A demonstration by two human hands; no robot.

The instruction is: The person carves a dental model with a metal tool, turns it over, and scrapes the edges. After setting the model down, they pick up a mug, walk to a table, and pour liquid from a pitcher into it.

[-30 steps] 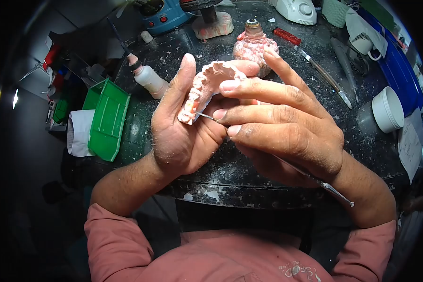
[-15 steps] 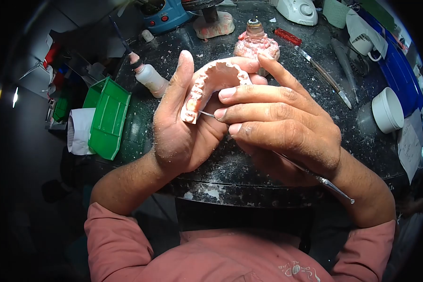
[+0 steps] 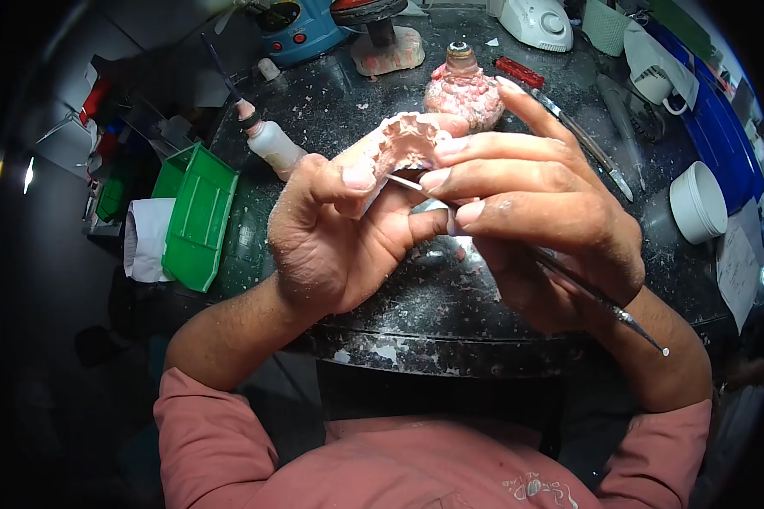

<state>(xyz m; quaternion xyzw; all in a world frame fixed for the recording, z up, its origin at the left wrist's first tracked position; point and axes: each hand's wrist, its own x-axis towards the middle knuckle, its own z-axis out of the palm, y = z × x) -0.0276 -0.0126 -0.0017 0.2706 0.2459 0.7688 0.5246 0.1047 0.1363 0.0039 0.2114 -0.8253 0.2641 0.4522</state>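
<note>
A pinkish, horseshoe-shaped dental cast (image 3: 409,129) with a row of teeth rests in my left hand (image 3: 318,233). My left thumb presses on its near left end, and the fingers support it from behind and below. In my right hand (image 3: 560,199) is a slim metal dental carver (image 3: 601,300), pinched in the fingers. Its thin working tip points left at the inner side of the cast, near my left thumb; whether it touches cannot be told. The other end, with a small round tip, sticks out below my right palm. My right fingertips are close to the cast's right side.
Behind the hands stands a burner (image 3: 465,95) caked in pink material. A white bottle (image 3: 273,146) and a green bin (image 3: 199,222) are on the left. On the right lie a knife (image 3: 584,144), a grey handpiece (image 3: 621,119) and a white tub (image 3: 699,202).
The cast has tilted in my left hand, and my left thumb has folded onto its near end. My right hand has shifted slightly right and down with the carver.
</note>
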